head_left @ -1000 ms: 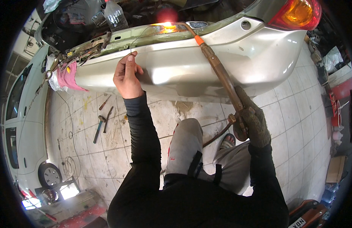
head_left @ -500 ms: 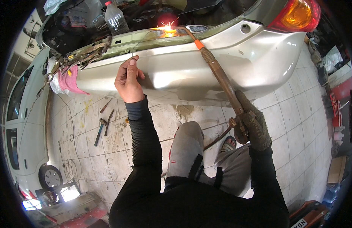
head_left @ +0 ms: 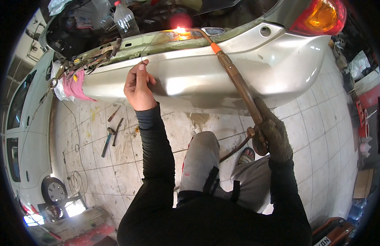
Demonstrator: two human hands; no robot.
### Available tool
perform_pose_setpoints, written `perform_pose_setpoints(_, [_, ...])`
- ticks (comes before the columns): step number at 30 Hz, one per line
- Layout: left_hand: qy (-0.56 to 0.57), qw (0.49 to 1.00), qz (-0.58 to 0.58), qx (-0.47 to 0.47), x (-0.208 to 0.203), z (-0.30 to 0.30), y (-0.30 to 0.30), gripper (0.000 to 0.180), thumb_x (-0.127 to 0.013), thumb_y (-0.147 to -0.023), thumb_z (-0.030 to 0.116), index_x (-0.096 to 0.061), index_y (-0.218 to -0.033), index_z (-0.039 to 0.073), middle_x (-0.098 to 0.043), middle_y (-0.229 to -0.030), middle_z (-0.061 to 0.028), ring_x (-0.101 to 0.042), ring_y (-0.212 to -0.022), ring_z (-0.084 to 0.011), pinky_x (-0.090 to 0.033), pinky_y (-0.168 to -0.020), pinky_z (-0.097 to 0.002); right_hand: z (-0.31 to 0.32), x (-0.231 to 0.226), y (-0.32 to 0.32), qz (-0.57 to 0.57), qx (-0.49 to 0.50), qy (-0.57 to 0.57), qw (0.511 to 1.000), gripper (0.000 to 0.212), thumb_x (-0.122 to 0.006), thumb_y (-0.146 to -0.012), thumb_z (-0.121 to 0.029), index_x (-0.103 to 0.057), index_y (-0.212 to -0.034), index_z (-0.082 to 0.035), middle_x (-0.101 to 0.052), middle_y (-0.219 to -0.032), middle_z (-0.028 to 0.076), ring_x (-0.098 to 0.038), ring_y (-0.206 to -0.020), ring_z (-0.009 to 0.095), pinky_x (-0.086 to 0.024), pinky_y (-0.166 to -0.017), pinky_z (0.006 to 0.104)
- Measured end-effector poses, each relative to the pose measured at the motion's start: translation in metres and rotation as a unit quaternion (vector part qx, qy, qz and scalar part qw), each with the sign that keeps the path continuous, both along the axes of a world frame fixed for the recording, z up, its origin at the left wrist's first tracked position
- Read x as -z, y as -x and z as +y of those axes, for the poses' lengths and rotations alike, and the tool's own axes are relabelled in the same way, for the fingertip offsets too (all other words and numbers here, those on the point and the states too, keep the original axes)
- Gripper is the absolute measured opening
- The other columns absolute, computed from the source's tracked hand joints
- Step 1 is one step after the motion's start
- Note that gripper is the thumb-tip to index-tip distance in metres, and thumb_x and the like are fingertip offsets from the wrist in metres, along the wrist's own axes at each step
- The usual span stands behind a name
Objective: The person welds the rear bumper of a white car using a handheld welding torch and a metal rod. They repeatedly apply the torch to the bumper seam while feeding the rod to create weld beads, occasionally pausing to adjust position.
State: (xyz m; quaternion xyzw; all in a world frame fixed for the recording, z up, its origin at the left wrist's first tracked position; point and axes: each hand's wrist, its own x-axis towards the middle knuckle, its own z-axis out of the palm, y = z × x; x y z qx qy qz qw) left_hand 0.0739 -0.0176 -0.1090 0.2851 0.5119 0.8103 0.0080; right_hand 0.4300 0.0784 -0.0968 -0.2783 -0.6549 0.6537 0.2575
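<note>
My right hand [head_left: 273, 135], in a dark work glove, is wrapped round the handle of a brass welding torch [head_left: 239, 84]. The torch slants up and to the left, with an orange band near its bent tip. At the tip a bright flame [head_left: 182, 30] glows on the metal sill [head_left: 157, 40] behind the silver car bumper [head_left: 190, 76]. My bare left hand [head_left: 141, 86] pinches a thin wire rod [head_left: 142, 55] in front of the bumper. The rod bends up and right toward the flame; its far end is lost in the glare.
A plastic bottle [head_left: 126, 20] stands in the open trunk. Pliers-like tools [head_left: 93, 58] and a pink cloth [head_left: 74, 85] lie at the bumper's left end. A hammer [head_left: 108, 141] and other tools are on the tiled floor. A hose [head_left: 235, 149] runs from the torch. Left stands a white car [head_left: 34, 131].
The spray of sparks at the flame has died down, and the glow is smaller. Both hands keep nearly the same places.
</note>
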Motion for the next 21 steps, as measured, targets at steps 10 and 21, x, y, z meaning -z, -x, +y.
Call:
perform_pose_setpoints(10, [0.012,1.000,-0.010,-0.004,-0.002,-0.001,-0.002,0.023,-0.067,-0.100,0.019,-0.071,-0.103,-0.004,-0.073,-0.106,-0.0127,-0.049,-0.060,-0.0090,-0.043,-0.057,-0.0239,0.001,0.010,0.000,0.014,0.006,0.011,1.000,0.084,-0.060,-0.097,-0.054,-0.037,-0.155,0.003,-0.055,-0.070,-0.001,-0.048,-0.053,0.007,-0.041,-0.051,0.0242])
perform_pose_setpoints(21, [-0.001,1.000,-0.001,0.016,0.002,-0.003,0.002,0.023,-0.068,-0.100,0.018,-0.071,-0.102,-0.005,-0.073,-0.105,-0.0131,-0.048,-0.061,-0.0092,-0.044,-0.057,-0.0250,0.009,0.017,-0.008,0.028,-0.011,0.046,0.998,0.077,-0.069,-0.093,-0.044,-0.044,-0.155,-0.006,-0.066,-0.124,0.010,-0.060,-0.076,0.008,-0.051,-0.064,0.0253])
